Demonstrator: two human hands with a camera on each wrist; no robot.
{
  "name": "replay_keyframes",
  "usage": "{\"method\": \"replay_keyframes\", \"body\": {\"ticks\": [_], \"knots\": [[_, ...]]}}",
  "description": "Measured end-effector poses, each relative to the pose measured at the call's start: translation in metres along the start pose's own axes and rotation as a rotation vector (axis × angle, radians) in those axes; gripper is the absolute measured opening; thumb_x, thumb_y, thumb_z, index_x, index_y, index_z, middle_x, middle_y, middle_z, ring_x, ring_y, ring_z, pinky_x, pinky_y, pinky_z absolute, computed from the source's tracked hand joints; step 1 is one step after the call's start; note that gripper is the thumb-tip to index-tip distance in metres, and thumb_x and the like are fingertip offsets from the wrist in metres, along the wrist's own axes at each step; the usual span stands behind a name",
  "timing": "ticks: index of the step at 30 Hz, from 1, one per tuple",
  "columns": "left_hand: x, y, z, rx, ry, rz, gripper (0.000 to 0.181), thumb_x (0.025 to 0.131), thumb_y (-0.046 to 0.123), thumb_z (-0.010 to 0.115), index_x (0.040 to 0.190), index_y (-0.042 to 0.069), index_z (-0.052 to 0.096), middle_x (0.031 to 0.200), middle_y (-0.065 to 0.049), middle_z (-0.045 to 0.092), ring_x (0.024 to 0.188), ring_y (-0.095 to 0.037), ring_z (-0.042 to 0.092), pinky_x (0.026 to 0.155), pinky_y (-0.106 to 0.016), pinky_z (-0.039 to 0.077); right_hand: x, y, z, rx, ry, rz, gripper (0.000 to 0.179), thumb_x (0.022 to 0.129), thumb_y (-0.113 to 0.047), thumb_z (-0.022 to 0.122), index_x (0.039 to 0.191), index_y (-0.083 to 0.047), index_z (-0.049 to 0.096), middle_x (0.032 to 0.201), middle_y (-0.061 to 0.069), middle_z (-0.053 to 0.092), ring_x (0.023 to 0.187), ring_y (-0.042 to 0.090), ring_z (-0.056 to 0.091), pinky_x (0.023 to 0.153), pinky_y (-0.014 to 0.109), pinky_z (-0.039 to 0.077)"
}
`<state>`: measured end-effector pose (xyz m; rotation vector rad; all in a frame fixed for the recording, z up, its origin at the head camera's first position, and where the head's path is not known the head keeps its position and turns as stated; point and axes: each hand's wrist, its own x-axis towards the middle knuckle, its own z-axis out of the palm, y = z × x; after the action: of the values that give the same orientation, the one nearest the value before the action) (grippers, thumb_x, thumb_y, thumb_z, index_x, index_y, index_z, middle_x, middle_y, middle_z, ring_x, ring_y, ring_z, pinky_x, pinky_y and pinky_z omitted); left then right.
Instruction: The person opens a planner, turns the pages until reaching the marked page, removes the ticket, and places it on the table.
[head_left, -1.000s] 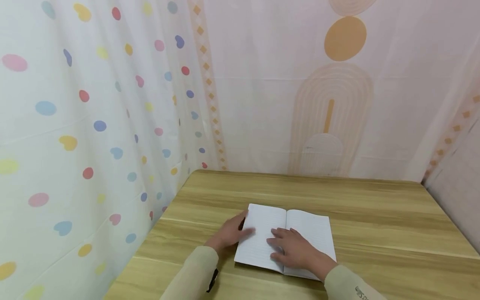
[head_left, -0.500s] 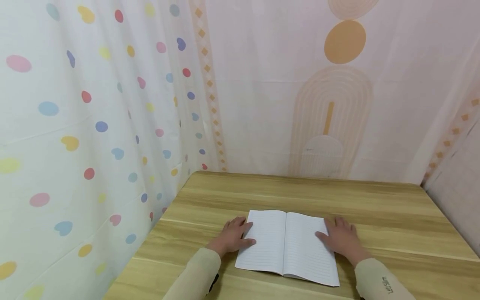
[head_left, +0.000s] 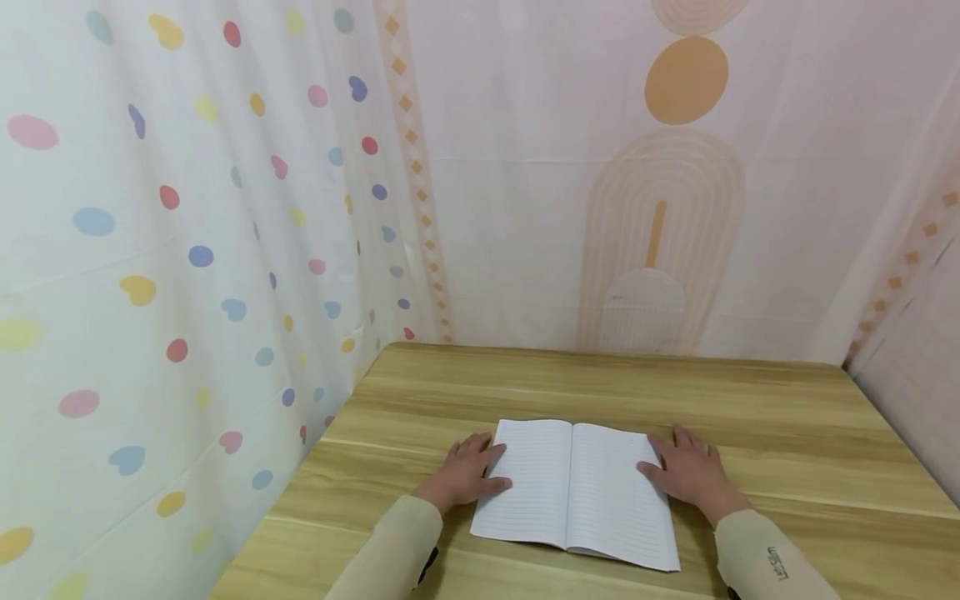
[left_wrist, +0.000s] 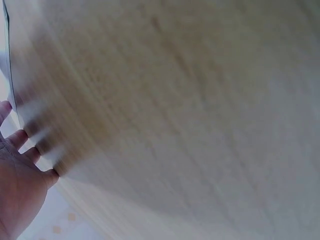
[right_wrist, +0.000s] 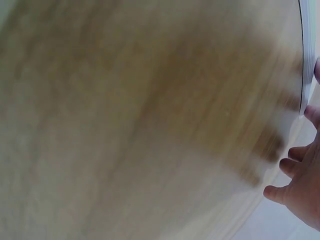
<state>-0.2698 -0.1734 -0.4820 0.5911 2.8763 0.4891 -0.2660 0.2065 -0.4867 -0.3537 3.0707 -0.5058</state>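
An open notebook (head_left: 566,492) with white lined pages lies flat on the wooden table. My left hand (head_left: 465,473) rests at its left edge, thumb on the left page and the other fingers at or beyond the edge. At the upper right edge, my right hand (head_left: 688,471) has its thumb over the right page and its fingers spread toward the table. In the left wrist view, the fingertips of the left hand (left_wrist: 22,175) meet the tabletop beside the notebook's edge. The right wrist view shows the right hand (right_wrist: 302,180) with fingers extended near the page stack's edge.
The wooden table (head_left: 787,450) extends around the notebook on all sides. A white curtain with coloured dots (head_left: 225,250) hangs at the left. Behind the table's far edge hangs a pale curtain with orange shapes (head_left: 517,208).
My right hand has moved from the middle of the notebook to its right edge, then slightly further right. The left hand has shifted little and stays at the left edge.
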Motion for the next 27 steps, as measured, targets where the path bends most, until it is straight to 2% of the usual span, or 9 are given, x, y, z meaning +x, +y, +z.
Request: {"method": "replay_keyframes", "body": {"ticks": [7, 17, 23, 27], "knots": [[-0.001, 0.001, -0.001, -0.007, -0.003, 0.002, 0.069, 0.096, 0.045, 0.063, 0.15, 0.008, 0.043, 0.157, -0.02, 0.028, 0.146, -0.041, 0.02, 0.116, -0.059, 0.015, 0.0, -0.003, -0.006, 0.026, -0.019, 0.014, 0.066, 0.096, -0.044, 0.059, 0.143, 0.003, 0.049, 0.146, 0.045, 0.026, 0.134, 0.062, 0.024, 0.101, 0.078, 0.019], [0.0, 0.001, -0.002, 0.011, 0.007, -0.001, 0.069, 0.096, 0.046, 0.063, 0.15, 0.008, 0.044, 0.156, -0.02, 0.029, 0.146, -0.041, 0.021, 0.115, -0.059, 0.016, -0.002, -0.006, -0.006, 0.025, 0.006, 0.001, 0.062, 0.098, -0.043, 0.058, 0.142, 0.0, 0.052, 0.144, 0.043, 0.03, 0.133, 0.06, 0.027, 0.1, 0.077, 0.021], [0.001, -0.001, 0.002, 0.02, 0.008, -0.014, 0.069, 0.096, 0.046, 0.063, 0.15, 0.008, 0.044, 0.157, -0.02, 0.029, 0.146, -0.04, 0.02, 0.116, -0.058, 0.015, -0.004, -0.009, -0.003, 0.012, 0.023, -0.033, 0.052, 0.099, -0.036, 0.058, 0.139, -0.002, 0.057, 0.143, 0.042, 0.035, 0.132, 0.06, 0.03, 0.099, 0.078, 0.022], [0.0, -0.001, 0.003, 0.005, 0.001, -0.008, 0.069, 0.096, 0.046, 0.063, 0.15, 0.008, 0.044, 0.157, -0.02, 0.029, 0.147, -0.041, 0.019, 0.116, -0.059, 0.015, -0.002, -0.011, 0.0, 0.012, 0.08, -0.085, 0.042, 0.097, -0.029, 0.062, 0.13, -0.004, 0.065, 0.14, 0.037, 0.043, 0.13, 0.057, 0.036, 0.098, 0.075, 0.027]]}}
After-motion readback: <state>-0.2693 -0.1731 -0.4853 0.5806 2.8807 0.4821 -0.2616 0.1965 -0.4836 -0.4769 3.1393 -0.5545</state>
